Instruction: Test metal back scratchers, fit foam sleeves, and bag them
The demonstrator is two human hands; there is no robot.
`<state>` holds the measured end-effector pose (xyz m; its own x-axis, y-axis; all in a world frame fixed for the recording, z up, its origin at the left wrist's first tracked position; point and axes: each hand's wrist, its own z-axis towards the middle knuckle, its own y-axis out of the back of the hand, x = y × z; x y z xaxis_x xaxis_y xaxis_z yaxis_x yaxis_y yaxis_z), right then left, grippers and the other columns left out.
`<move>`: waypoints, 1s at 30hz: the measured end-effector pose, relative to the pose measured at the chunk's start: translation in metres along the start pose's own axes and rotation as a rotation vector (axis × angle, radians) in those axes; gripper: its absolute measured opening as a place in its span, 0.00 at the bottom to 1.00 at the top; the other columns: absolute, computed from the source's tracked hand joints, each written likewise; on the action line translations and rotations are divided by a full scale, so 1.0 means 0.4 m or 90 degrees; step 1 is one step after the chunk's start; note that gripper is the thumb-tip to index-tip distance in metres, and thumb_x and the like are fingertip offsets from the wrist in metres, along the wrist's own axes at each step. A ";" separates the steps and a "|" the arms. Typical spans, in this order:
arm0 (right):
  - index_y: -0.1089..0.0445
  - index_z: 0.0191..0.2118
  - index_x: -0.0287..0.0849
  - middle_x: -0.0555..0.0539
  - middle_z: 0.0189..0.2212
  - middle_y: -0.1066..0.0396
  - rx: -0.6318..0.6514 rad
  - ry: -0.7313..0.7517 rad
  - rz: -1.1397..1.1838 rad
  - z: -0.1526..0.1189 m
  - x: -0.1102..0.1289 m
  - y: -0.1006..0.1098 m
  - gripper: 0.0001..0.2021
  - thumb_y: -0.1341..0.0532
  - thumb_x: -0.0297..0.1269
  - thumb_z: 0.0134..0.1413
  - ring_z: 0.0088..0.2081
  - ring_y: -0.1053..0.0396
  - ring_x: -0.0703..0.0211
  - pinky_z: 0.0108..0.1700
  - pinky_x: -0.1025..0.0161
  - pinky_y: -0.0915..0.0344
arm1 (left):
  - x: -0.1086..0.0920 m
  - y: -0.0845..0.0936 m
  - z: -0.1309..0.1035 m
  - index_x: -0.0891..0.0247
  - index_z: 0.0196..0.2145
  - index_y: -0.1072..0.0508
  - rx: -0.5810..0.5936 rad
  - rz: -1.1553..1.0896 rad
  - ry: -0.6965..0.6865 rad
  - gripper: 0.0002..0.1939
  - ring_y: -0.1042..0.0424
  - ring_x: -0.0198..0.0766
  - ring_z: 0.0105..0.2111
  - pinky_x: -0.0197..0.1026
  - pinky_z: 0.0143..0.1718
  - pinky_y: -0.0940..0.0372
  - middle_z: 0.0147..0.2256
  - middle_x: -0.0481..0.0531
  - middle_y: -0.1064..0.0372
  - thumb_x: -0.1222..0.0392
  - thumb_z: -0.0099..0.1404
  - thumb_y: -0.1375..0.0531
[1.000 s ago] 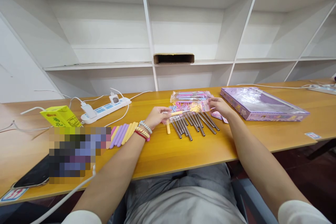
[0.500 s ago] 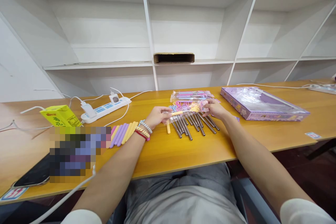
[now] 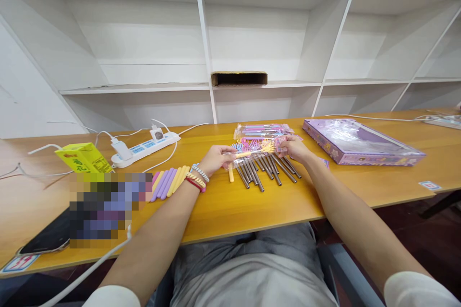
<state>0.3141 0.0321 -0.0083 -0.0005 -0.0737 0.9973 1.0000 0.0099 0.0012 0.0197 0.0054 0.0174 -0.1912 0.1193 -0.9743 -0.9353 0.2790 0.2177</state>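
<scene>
My left hand (image 3: 215, 159) and my right hand (image 3: 293, 146) pinch the two ends of a clear plastic sleeve (image 3: 254, 152) that holds a yellow hand-shaped scratcher. The sleeve hovers just above a row of several dark metal rods with coloured hand-shaped tips (image 3: 264, 167) lying on the wooden table (image 3: 252, 206). A second sealed packet of pastel scratchers (image 3: 262, 130) lies just beyond them. Bracelets circle my left wrist.
Purple and yellow handle sleeves (image 3: 169, 182) lie left of my left wrist. A white power strip (image 3: 144, 147) with cables, a yellow drink carton (image 3: 83, 157) and a phone (image 3: 46, 240) sit further left. A purple flat box (image 3: 360, 141) lies at right. White shelves rise behind.
My right hand slid left from the table's right part onto the right end of the sleeve. My left hand has stayed in place.
</scene>
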 end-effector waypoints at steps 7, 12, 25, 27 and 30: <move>0.35 0.27 0.39 0.48 0.21 0.33 -0.026 -0.020 0.022 0.004 0.002 -0.002 0.06 0.39 0.31 0.37 0.22 0.35 0.63 0.19 0.65 0.32 | 0.005 0.001 0.002 0.69 0.36 0.25 0.004 -0.005 -0.003 0.19 0.34 0.30 0.21 0.33 0.20 0.39 0.26 0.51 0.31 0.59 0.45 0.32; 0.36 0.25 0.38 0.49 0.20 0.34 -0.005 -0.001 0.006 0.001 0.001 -0.001 0.07 0.40 0.26 0.31 0.20 0.36 0.64 0.19 0.65 0.34 | 0.001 0.000 0.001 0.69 0.38 0.26 0.003 -0.001 -0.002 0.19 0.33 0.30 0.22 0.34 0.21 0.38 0.26 0.51 0.31 0.60 0.46 0.33; 0.38 0.22 0.40 0.53 0.15 0.40 -0.023 0.026 0.016 0.021 -0.016 0.001 0.06 0.39 0.35 0.38 0.15 0.42 0.67 0.14 0.66 0.42 | 0.000 -0.004 0.001 0.69 0.36 0.26 0.001 -0.018 0.008 0.19 0.34 0.30 0.21 0.33 0.20 0.39 0.24 0.49 0.32 0.61 0.44 0.32; 0.38 0.23 0.40 0.53 0.15 0.40 -0.026 0.023 -0.001 0.022 -0.017 0.002 0.06 0.39 0.35 0.39 0.14 0.44 0.68 0.14 0.67 0.44 | -0.001 -0.005 0.000 0.70 0.36 0.26 0.001 -0.016 0.007 0.19 0.34 0.30 0.20 0.33 0.20 0.39 0.24 0.49 0.32 0.60 0.45 0.32; 0.39 0.22 0.41 0.54 0.14 0.40 -0.029 0.025 -0.031 0.022 -0.019 0.005 0.06 0.40 0.33 0.37 0.13 0.46 0.69 0.13 0.69 0.47 | -0.002 -0.005 -0.001 0.70 0.36 0.26 0.004 -0.015 0.004 0.19 0.34 0.30 0.20 0.33 0.20 0.39 0.25 0.50 0.31 0.60 0.45 0.32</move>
<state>0.3162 0.0416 -0.0152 -0.0502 -0.1125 0.9924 0.9981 -0.0403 0.0460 0.0216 0.0045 0.0176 -0.1709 0.1070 -0.9795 -0.9379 0.2869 0.1950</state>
